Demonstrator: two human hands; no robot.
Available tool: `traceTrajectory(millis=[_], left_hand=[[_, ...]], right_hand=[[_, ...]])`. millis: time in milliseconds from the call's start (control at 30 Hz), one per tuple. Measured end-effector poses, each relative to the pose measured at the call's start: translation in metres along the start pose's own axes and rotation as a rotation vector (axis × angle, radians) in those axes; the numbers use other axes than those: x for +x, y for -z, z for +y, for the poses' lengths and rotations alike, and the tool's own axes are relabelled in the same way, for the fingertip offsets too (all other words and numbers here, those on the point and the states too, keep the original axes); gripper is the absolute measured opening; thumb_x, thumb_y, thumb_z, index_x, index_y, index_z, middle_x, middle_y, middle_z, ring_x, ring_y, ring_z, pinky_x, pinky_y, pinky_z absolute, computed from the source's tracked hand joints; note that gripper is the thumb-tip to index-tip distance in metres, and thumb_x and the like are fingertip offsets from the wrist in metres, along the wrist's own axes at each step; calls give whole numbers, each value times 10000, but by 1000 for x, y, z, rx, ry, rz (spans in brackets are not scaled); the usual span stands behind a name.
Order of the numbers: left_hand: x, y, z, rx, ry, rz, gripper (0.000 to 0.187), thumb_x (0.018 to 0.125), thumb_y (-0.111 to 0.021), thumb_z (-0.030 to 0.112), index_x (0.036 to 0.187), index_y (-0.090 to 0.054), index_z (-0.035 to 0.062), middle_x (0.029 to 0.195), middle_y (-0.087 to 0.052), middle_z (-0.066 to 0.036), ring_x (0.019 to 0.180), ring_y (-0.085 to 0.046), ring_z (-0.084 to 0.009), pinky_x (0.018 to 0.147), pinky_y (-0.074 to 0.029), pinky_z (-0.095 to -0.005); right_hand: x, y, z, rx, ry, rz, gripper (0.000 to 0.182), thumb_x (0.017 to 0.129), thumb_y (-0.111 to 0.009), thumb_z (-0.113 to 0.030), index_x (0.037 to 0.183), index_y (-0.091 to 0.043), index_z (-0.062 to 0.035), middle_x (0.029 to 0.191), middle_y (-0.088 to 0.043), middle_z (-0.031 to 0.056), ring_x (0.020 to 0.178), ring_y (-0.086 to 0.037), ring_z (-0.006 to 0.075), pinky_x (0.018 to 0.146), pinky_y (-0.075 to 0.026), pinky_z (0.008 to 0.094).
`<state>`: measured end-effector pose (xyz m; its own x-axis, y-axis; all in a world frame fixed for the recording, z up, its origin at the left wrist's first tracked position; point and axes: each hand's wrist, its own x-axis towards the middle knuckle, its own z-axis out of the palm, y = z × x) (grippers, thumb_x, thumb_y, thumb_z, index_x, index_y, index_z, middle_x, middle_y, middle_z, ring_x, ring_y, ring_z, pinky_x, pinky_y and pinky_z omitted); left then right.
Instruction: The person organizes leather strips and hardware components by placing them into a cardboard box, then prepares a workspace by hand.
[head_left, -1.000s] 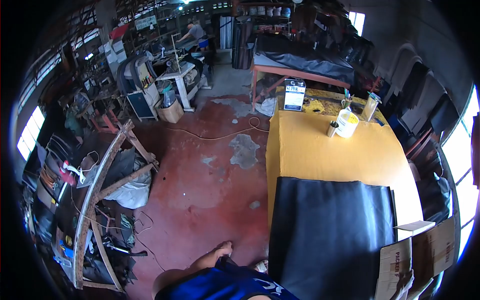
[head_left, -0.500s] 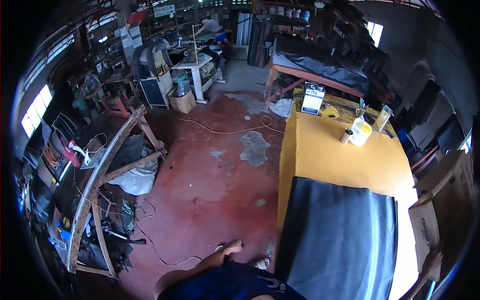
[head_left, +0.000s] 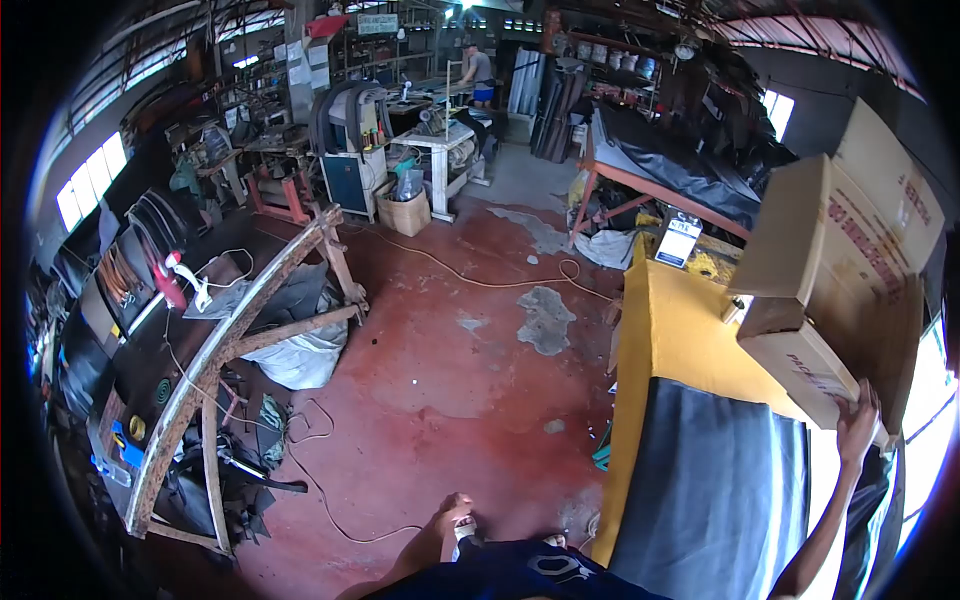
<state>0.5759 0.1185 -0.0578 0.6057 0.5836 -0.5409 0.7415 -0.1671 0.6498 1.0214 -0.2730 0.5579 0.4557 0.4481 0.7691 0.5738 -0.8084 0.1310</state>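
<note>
An open cardboard box (head_left: 785,235) with printed flaps is lifted at the right, tilted above the table. My right hand (head_left: 858,425) grips its lower edge, fingers wrapped over the cardboard. My left hand (head_left: 457,507) hangs low in front of my body, loosely curled, with nothing visible in it. Beneath the box, a sheet of black leather-like material (head_left: 710,480) lies over the yellow-covered table (head_left: 690,320). The box hides part of the tabletop; a small metal cup (head_left: 737,308) shows at its left edge.
A white-and-blue can (head_left: 678,240) stands at the table's far end. A curved wooden frame (head_left: 235,335) stands on the left. Cords (head_left: 440,262) run across the red floor. Farther back are a white workbench (head_left: 437,150), a red-legged table (head_left: 650,202) and a person (head_left: 480,75).
My right hand has raised the cardboard box from the right edge up over the table, now covering the jug and jar. The view has tilted up, and the distant person stands more upright.
</note>
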Motion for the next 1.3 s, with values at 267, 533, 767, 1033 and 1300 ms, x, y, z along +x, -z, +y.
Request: traceTrajectory(millis=[267, 533, 767, 1033, 1300], left_hand=[[-79, 212, 82, -25, -264, 616, 656, 837, -587, 216, 1405, -263, 167, 594, -599, -76, 503, -595, -233, 525, -494, -376], [-275, 364, 350, -91, -1435, 840, 819, 836, -552, -33, 1426, 16, -4, 636, -587, -75, 554, -559, -127, 561, -459, -243], [-276, 315, 325, 215, -1165, 1006, 396, 766, -656, 71, 1155, -580, 70, 861, -639, -92, 802, -588, -260, 696, -478, -364], [-264, 170, 157, 305, -518, 354, 652, 718, -697, 441, 1194, -542, 23, 1113, -587, -186, 1093, -522, -365, 929, -422, -416], [-318, 47, 38, 357, -213, 249, 320, 709, -631, 272, 953, -570, 75, 766, -624, -218, 753, -618, -389, 666, -480, -479]], right_hand=[[17, -4, -127, 160, 166, -19, 391, 675, -695, -61, 1015, -538, 49, 977, -578, 237, 900, -529, 417, 799, -417, 454], [7, -30, -256, 331, 272, -219, 340, 646, -729, -142, 928, -566, -45, 917, -609, 154, 862, -561, 364, 778, -434, 431], [-93, -73, -336, 614, 577, -412, 246, 693, -668, -239, 893, -589, -120, 851, -602, 102, 857, -567, 302, 823, -411, 411], [-283, -104, -414, 844, 877, -562, 245, 718, -616, -218, 958, -592, -172, 895, -631, 15, 850, -611, 202, 780, -435, 398], [-422, -48, -408, 816, 951, -871, 377, 702, -613, -265, 1070, -578, -193, 976, -619, -9, 904, -589, 180, 799, -416, 363]])
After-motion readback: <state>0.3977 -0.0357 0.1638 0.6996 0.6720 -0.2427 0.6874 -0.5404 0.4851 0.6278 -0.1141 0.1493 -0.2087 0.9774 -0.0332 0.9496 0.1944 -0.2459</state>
